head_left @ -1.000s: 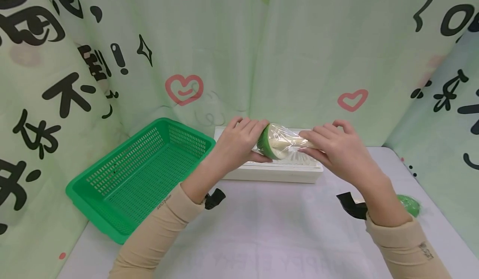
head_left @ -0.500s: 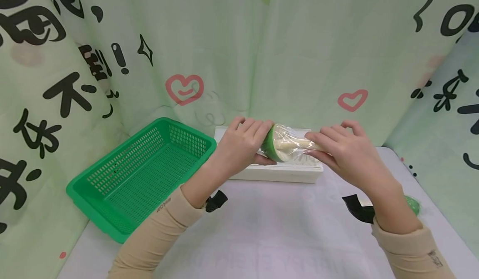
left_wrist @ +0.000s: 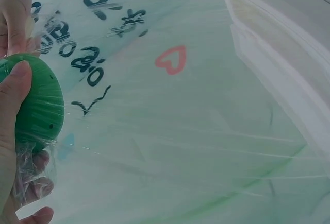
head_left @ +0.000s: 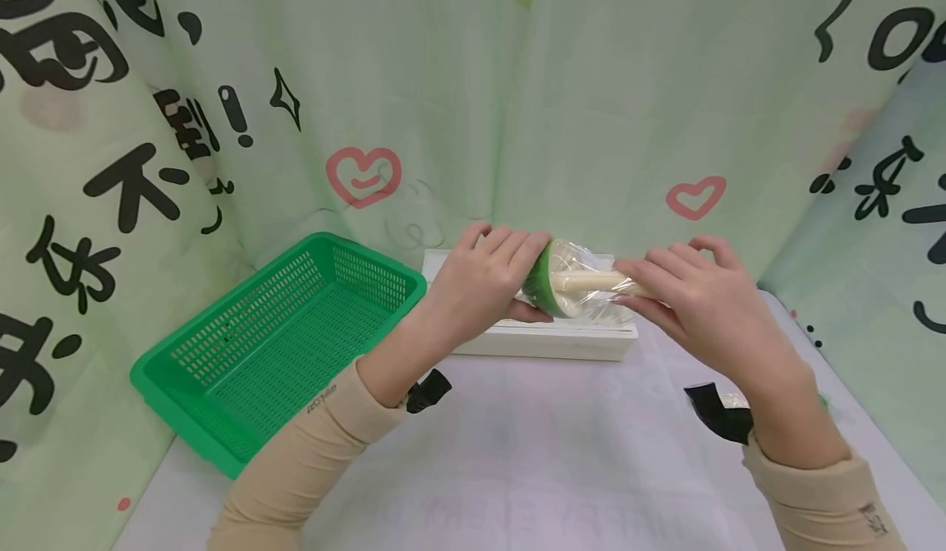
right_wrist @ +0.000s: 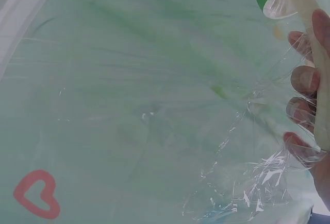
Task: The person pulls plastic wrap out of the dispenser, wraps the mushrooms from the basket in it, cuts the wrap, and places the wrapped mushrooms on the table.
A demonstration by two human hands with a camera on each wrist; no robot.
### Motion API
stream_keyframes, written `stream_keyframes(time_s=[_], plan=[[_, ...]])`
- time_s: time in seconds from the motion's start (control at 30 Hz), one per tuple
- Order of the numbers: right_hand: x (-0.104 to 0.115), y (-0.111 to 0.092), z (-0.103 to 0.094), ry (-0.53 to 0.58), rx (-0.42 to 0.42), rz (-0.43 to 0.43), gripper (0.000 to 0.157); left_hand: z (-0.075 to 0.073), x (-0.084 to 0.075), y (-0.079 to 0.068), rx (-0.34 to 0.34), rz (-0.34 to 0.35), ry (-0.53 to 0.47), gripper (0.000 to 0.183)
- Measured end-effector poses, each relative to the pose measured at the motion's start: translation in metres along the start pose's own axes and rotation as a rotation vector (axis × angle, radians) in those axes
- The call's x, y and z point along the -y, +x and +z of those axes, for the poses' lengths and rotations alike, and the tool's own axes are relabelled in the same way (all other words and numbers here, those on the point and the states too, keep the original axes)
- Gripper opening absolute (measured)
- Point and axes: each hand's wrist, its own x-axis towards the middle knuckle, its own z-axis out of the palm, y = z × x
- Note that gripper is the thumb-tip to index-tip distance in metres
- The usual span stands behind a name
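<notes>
A mushroom-shaped piece (head_left: 545, 282) with a green domed cap and a cream stem lies on its side in the air, wrapped in clear plastic film (right_wrist: 265, 177). My left hand (head_left: 488, 276) grips the cap, with the thumb over the dome and the fingers beneath, as the left wrist view shows. Film bunches around those fingers. My right hand (head_left: 698, 300) holds the stem (right_wrist: 320, 95) and crinkled film between thumb and fingers. In the right wrist view, the cap's pale ridged underside (right_wrist: 282, 1) shows. Both hands are above a white box (head_left: 547, 343).
A green plastic basket (head_left: 222, 436) stands on the left of the white table (head_left: 532, 452). Behind my right wrist, a thing with a speck of green (head_left: 824, 401) is mostly hidden. A printed pale green curtain (head_left: 591, 107) surrounds the table.
Both hands have shifted right together with the mushroom-shaped piece, the right hand somewhat further. The piece has turned, so more of its stem shows. My right forearm covers more of the green thing behind it.
</notes>
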Motion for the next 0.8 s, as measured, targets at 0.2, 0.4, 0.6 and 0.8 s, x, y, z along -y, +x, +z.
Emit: stream_keyframes(time_s=[0.2,0.4,0.6,0.8], plan=[[0.0,0.002,-0.007,-0.008,0.007,0.004,0.047,-0.004,0.0,0.004,-0.006,0.003,-0.003,0.072],[0.002,0.004,-0.011,-0.007,-0.018,-0.006,0.047,-0.007,-0.002,0.006,-0.017,0.003,-0.001,0.073],[0.004,0.0,-0.012,0.002,0.004,-0.001,0.048,-0.005,-0.006,0.002,-0.024,0.007,0.015,0.074],[0.01,-0.015,-0.008,0.033,0.054,-0.028,0.05,-0.008,-0.021,-0.014,0.004,0.023,-0.001,0.074]])
